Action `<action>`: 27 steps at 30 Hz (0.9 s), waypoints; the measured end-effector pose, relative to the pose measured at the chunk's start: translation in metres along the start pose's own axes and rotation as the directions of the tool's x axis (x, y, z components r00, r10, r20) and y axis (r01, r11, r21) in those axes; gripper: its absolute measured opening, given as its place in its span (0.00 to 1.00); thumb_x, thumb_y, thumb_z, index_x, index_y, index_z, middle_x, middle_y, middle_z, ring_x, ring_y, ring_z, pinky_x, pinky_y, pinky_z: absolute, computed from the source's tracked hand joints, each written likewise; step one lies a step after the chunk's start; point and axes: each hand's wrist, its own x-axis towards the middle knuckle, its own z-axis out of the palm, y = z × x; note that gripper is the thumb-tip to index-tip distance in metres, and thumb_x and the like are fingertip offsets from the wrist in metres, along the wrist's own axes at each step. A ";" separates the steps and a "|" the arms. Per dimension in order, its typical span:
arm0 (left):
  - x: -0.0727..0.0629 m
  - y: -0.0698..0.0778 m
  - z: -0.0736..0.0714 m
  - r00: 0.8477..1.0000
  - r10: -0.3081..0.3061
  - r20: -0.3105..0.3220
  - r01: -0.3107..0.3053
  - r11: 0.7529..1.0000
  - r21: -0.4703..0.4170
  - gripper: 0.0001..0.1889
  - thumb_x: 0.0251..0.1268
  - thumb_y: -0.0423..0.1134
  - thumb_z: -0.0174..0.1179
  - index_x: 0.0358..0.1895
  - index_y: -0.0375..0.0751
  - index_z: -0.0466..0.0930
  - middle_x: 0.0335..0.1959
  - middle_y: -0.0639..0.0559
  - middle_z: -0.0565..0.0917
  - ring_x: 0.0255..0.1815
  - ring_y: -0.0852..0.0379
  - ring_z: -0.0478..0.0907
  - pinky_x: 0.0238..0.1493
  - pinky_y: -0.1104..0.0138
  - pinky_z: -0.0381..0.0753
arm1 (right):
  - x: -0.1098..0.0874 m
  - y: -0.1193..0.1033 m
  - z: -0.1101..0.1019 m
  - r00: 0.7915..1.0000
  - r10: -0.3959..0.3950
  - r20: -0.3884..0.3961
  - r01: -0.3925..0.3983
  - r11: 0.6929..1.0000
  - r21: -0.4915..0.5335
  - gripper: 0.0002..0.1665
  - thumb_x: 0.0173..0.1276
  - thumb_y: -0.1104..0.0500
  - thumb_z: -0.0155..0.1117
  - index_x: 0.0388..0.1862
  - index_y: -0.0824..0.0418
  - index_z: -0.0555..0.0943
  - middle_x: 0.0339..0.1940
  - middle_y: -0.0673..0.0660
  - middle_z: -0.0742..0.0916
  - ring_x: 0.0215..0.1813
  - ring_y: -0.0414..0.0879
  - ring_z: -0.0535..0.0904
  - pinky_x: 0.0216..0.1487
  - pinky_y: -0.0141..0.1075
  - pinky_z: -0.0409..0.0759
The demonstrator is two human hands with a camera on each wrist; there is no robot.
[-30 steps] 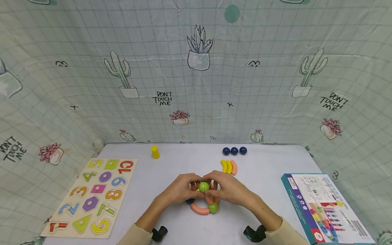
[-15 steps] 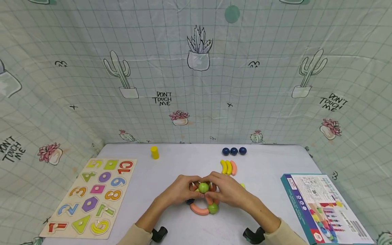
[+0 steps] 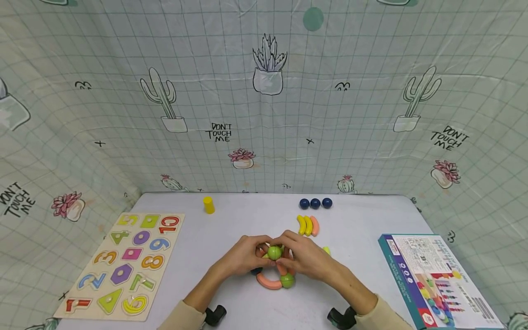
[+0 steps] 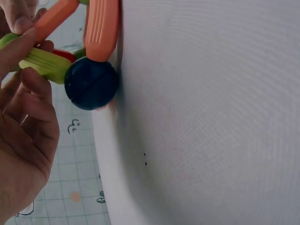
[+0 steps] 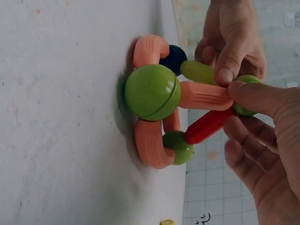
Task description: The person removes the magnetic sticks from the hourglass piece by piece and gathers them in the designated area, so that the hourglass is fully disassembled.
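Note:
A frame of magnetic rods and balls stands on the table, between both hands. Its base has curved orange rods (image 5: 153, 143), green balls (image 5: 152, 91) and a dark blue ball (image 4: 92, 83). A yellow-green rod (image 4: 44, 64), a straight orange rod (image 5: 205, 96) and a red rod (image 5: 208, 127) slope up to a green top ball (image 3: 274, 252). My left hand (image 3: 243, 253) pinches the yellow-green rod near its upper end. With thumb and fingers, my right hand (image 3: 307, 253) pinches the orange rod's upper end beside the top ball. Fingers partly hide the joints there.
Three dark blue balls (image 3: 315, 203) lie at the back, with curved yellow and orange rods (image 3: 308, 225) nearer. A yellow cylinder (image 3: 209, 205) stands back left. A number puzzle board (image 3: 123, 266) lies left, a printed box (image 3: 439, 279) right. A yellow-green piece (image 3: 327, 250) shows behind my right hand.
My right hand has shifted very slightly, showing more of the yellow-green piece behind it. Both hands keep their hold, and the frame stays in place.

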 end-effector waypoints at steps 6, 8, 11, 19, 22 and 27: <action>0.001 0.000 0.001 1.000 -0.003 0.000 0.003 1.000 -0.004 0.18 0.59 0.43 0.74 0.53 0.48 0.83 0.33 0.62 0.85 0.26 0.67 0.72 0.30 0.73 0.72 | -0.001 0.002 0.001 1.000 0.004 0.003 -0.005 0.994 0.113 0.25 0.66 0.61 0.73 0.61 0.55 0.78 0.48 0.46 0.81 0.41 0.36 0.80 0.40 0.32 0.83; 0.001 0.000 0.001 1.000 -0.005 0.001 0.005 1.000 -0.007 0.18 0.59 0.43 0.74 0.52 0.48 0.83 0.33 0.62 0.85 0.26 0.67 0.72 0.30 0.73 0.72 | -0.001 0.002 0.001 1.000 0.007 0.004 -0.008 0.993 0.120 0.25 0.66 0.61 0.73 0.61 0.55 0.78 0.48 0.46 0.81 0.40 0.37 0.80 0.40 0.32 0.83; 0.002 0.001 0.001 1.000 -0.004 -0.001 0.004 1.000 -0.009 0.18 0.59 0.43 0.74 0.52 0.49 0.83 0.33 0.63 0.84 0.26 0.66 0.72 0.30 0.73 0.72 | 0.000 0.002 0.000 1.000 0.007 0.006 -0.008 0.993 0.122 0.25 0.66 0.61 0.73 0.60 0.56 0.78 0.48 0.46 0.81 0.40 0.37 0.80 0.40 0.32 0.83; 0.001 0.002 0.000 1.000 -0.005 -0.005 0.005 1.000 -0.012 0.17 0.59 0.43 0.74 0.50 0.49 0.84 0.31 0.64 0.83 0.26 0.66 0.73 0.30 0.73 0.72 | 0.001 0.003 0.000 1.000 0.004 0.017 -0.007 0.990 0.139 0.24 0.65 0.62 0.73 0.60 0.55 0.79 0.48 0.47 0.81 0.39 0.35 0.80 0.40 0.31 0.83; 0.001 0.002 0.000 1.000 -0.006 -0.006 0.005 1.000 -0.017 0.17 0.59 0.42 0.75 0.50 0.49 0.84 0.31 0.64 0.83 0.26 0.66 0.72 0.30 0.73 0.72 | 0.000 0.003 0.000 1.000 0.004 0.017 -0.006 0.989 0.150 0.24 0.66 0.62 0.73 0.60 0.55 0.78 0.48 0.46 0.80 0.40 0.35 0.80 0.41 0.30 0.82; 0.000 0.002 0.001 1.000 -0.017 -0.010 0.016 1.000 -0.017 0.16 0.59 0.44 0.75 0.49 0.51 0.84 0.30 0.64 0.82 0.26 0.66 0.72 0.30 0.73 0.71 | 0.000 0.004 0.000 1.000 0.000 0.019 -0.003 0.988 0.157 0.24 0.66 0.61 0.73 0.60 0.52 0.79 0.48 0.45 0.80 0.40 0.35 0.80 0.41 0.30 0.82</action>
